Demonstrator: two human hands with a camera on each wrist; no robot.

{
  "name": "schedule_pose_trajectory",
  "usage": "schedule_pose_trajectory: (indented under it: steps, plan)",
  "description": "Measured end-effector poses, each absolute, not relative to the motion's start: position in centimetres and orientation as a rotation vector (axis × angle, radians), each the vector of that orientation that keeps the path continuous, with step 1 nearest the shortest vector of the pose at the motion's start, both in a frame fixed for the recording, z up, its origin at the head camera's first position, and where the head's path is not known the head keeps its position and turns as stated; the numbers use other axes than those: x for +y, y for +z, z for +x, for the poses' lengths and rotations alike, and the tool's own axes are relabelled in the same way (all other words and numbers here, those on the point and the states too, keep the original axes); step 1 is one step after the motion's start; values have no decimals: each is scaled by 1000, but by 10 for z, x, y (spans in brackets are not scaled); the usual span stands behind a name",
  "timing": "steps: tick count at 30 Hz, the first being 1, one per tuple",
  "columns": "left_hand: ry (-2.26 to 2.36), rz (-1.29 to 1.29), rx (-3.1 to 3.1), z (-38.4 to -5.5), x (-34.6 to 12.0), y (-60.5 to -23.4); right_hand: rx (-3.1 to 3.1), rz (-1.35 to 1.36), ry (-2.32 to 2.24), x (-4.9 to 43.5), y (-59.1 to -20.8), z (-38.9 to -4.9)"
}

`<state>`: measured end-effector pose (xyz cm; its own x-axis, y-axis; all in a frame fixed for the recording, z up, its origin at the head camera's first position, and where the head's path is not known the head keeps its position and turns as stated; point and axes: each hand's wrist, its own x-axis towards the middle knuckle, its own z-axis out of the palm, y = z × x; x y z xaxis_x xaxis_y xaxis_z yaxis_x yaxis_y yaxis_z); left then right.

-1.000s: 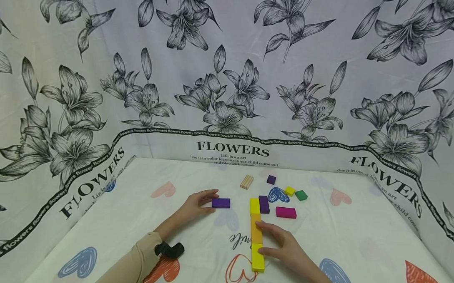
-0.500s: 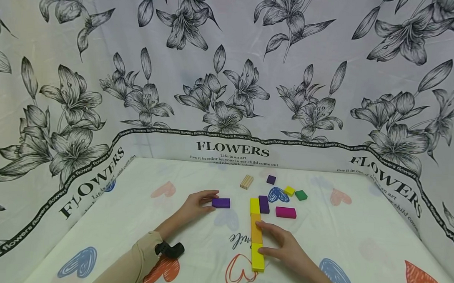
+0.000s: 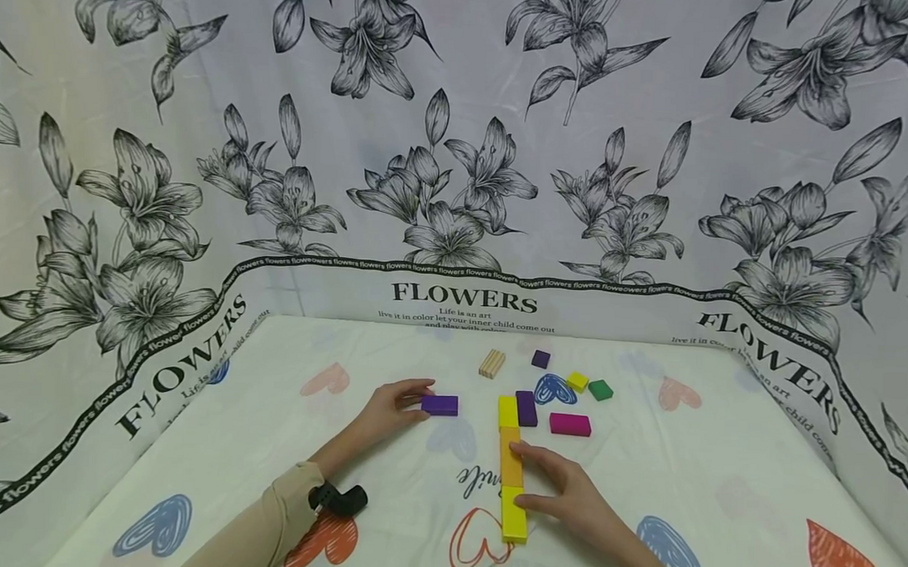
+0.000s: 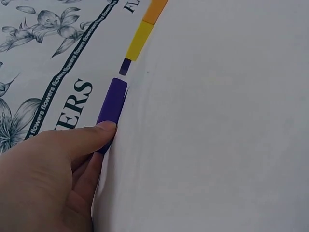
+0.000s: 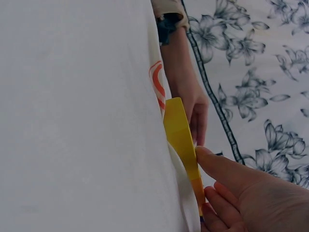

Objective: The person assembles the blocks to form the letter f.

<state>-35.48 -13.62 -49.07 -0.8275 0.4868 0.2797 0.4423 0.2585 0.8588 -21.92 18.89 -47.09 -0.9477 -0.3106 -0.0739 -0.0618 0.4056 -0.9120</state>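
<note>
In the head view my left hand (image 3: pixel 385 415) pinches the left end of a purple block (image 3: pixel 440 406) lying flat on the cloth. The left wrist view shows the thumb (image 4: pixel 104 129) on one side of this block. My right hand (image 3: pixel 570 492) touches the right side of a straight row of blocks. That row has a yellow block (image 3: pixel 509 411) at the far end, an orange block (image 3: pixel 511 456) in the middle and another yellow block (image 3: pixel 514 519) nearest me. The thumb meets the near yellow block; a finger meets the orange one.
A dark purple block (image 3: pixel 526 409) stands beside the row's far end. Right of it lies a magenta block (image 3: pixel 570 424). Farther back are a striped wooden block (image 3: pixel 492 364), a small purple block (image 3: pixel 541 359), a yellow piece (image 3: pixel 577 381) and a green piece (image 3: pixel 601 390).
</note>
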Motion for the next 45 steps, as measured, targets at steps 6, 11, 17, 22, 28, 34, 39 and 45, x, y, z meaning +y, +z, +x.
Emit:
schedule_pose_trajectory:
  steps: [6,11,17,22,28,34,39,45]
  plan:
    - [1639,876,2466,-355,-134,-486,2429,-323,-1562,188,-470,-219]
    - [1635,879,2441,-358,-130,-483,2435,-322,-1564,188,-469,-219]
    - [1621,941,2438,-363,-123,-480,2425,-323,-1576,187,-470,-219]
    - [1624,960,2437,-364,-116,-478,2425,-326,-1570,189,-472,-220]
    - [1633,945,2417,-366,-107,-476,2426,-313,-1571,189,-471,-220]
    - [1640,923,2399,-365,-98,-473,2418,-320,-1582,187,-470,-220]
    - [1626,896,2402,-366,-91,-472,2413,-316,-1586,187,-468,-219]
    - [1595,851,2419,-368,-82,-474,2410,-322,-1584,187,-468,-219]
